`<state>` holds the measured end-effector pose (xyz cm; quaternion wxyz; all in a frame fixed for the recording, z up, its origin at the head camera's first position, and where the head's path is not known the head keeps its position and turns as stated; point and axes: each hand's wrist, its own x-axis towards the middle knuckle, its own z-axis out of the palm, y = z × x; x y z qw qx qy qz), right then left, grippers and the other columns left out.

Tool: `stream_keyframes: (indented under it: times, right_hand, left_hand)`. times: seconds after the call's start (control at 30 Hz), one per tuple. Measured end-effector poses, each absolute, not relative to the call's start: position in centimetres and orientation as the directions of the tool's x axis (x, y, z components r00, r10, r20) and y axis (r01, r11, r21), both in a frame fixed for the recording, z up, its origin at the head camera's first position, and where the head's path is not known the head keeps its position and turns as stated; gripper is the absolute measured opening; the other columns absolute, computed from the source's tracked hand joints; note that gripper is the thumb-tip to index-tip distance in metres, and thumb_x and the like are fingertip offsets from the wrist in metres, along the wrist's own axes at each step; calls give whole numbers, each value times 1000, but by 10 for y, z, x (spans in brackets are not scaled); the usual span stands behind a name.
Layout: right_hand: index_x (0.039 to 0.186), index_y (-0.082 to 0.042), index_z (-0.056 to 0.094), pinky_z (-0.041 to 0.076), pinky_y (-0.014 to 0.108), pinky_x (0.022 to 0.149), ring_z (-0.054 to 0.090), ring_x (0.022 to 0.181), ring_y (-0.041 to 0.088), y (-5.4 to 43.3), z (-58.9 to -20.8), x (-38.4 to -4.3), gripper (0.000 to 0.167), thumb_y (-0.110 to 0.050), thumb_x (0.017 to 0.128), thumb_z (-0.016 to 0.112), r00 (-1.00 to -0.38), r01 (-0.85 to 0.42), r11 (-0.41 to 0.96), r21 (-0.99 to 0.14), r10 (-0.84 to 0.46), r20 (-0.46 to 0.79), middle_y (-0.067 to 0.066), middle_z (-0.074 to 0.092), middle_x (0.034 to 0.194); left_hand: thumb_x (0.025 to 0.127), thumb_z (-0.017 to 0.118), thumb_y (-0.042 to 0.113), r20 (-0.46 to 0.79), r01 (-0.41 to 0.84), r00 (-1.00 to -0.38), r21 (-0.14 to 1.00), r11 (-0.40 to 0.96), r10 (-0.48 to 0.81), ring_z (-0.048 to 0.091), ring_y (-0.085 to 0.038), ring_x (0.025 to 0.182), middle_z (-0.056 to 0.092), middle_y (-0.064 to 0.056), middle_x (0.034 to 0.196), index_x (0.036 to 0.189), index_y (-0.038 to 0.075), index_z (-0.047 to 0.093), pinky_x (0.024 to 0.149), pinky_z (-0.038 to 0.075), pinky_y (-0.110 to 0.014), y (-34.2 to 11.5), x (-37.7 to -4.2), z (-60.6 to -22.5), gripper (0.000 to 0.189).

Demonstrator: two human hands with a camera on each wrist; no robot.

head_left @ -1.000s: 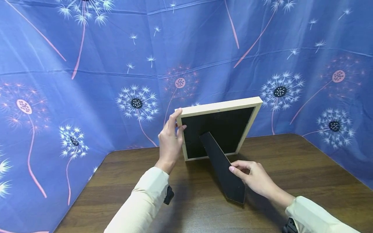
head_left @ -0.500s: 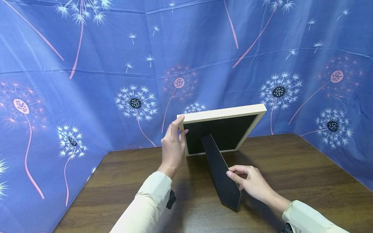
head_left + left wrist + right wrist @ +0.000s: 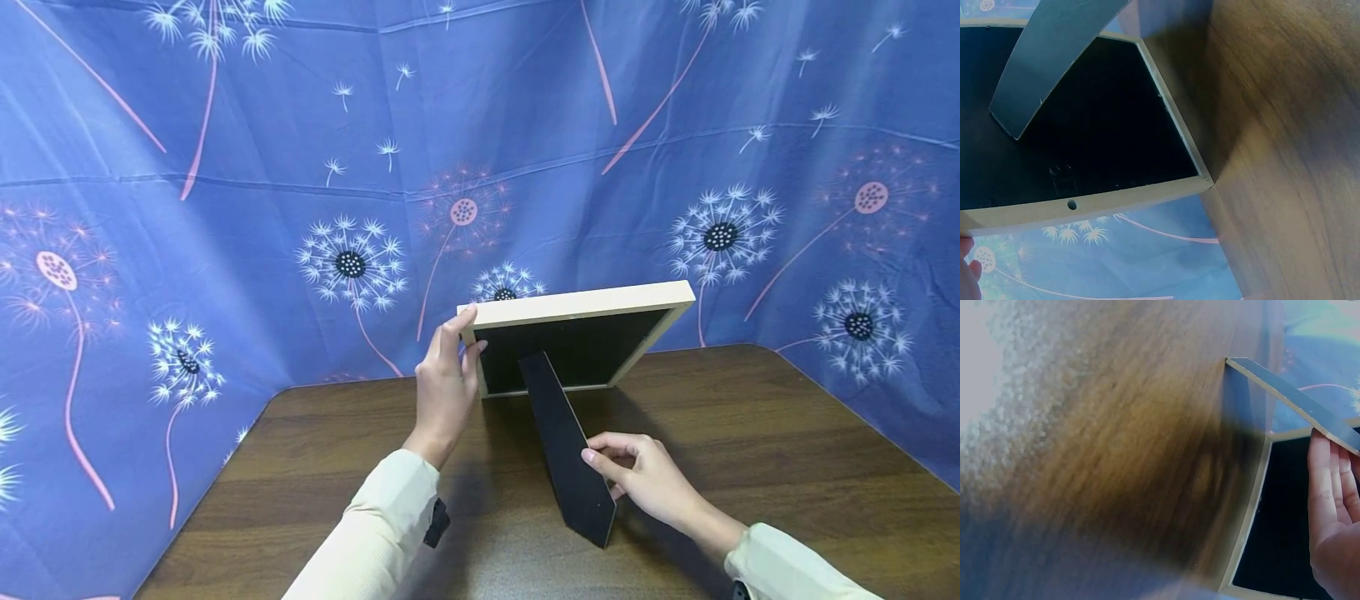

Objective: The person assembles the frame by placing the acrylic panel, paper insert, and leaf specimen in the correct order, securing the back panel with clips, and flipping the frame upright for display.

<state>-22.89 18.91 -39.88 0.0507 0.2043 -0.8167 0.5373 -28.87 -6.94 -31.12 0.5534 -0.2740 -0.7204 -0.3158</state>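
A picture frame (image 3: 600,354) with a pale wooden border and black back stands on the table, its back toward me and its top leaning my way. From the back slopes a black easel leg (image 3: 566,450), its pointed end low over the tabletop. My left hand (image 3: 444,383) grips the frame's upper left corner, thumb on the back side and fingers at the outer edge. With thumb and fingers my right hand (image 3: 648,479) pinches the leg's right edge in its lower half. In the right wrist view, the fingers (image 3: 1321,469) lie against the leg's underside.
The brown wood-grain table (image 3: 337,467) has rounded far corners. Behind and beside it hangs a blue cloth (image 3: 562,167) printed with dandelions, close behind the picture frame.
The picture frame's top has tilted down toward me, my left hand moving down with it. The leg's pointed end has shifted nearer and slightly left, with my right hand following.
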Motion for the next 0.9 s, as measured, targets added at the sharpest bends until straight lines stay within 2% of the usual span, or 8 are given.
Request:
stream_keyframes:
  times: [0.23,0.33,0.47,0.57,0.73,0.8,0.9]
  right_hand:
    - [116,4,69,59,31,59,68,61,17,189,-400,-228,26,-16,100,65,-910,-383,324,-865,-293,294,14,74,99]
    - [117,4,69,58,31,60,66,58,17,191,-400,-228,28,-17,101,64,-907,-389,335,-858,-303,292,13,73,99]
    - [118,3,69,59,32,60,68,68,15,195,-398,-228,28,-20,103,61,-912,-396,361,-844,-260,316,9,72,93]
    - [116,0,70,61,32,61,69,78,14,199,-393,-228,27,-22,105,59,-914,-404,393,-826,-143,379,6,70,89]
    - [115,-2,69,59,24,63,67,80,5,210,-381,-230,29,-26,105,59,-851,-411,492,-768,96,517,10,72,97]
    - [118,-2,68,54,17,68,61,84,-3,216,-376,-230,31,-29,105,58,-815,-390,539,-747,176,553,11,70,103]
    - [125,-3,64,45,16,77,52,92,-9,224,-365,-230,36,-33,106,55,-771,-351,567,-745,276,573,6,66,112]
  left_hand:
    - [89,74,-5,968,751,-245,150,644,61,71,-34,105,66,-18,126,132,12,50,79,60,-47,-72,-286,-310,52]
    - [90,73,-5,956,757,-280,165,632,86,70,-34,108,64,-18,131,134,12,48,83,60,-47,-74,-283,-309,53]
    - [89,74,-7,927,780,-349,207,590,136,69,-34,112,60,-17,140,138,14,45,92,57,-45,-79,-279,-307,61]
    - [88,75,-6,888,794,-434,296,531,154,66,-34,118,58,-17,142,144,16,40,99,54,-43,-83,-277,-305,70]
    - [89,75,-1,744,729,-658,592,345,113,59,-30,130,60,-15,140,157,29,24,107,46,-52,-89,-270,-303,90]
    - [92,69,-1,680,680,-724,678,279,114,54,-29,135,57,-14,144,159,32,23,111,41,-57,-92,-268,-303,89]
    - [95,54,-2,624,635,-772,744,208,124,48,-28,140,51,-14,150,159,29,29,111,39,-60,-94,-267,-303,76]
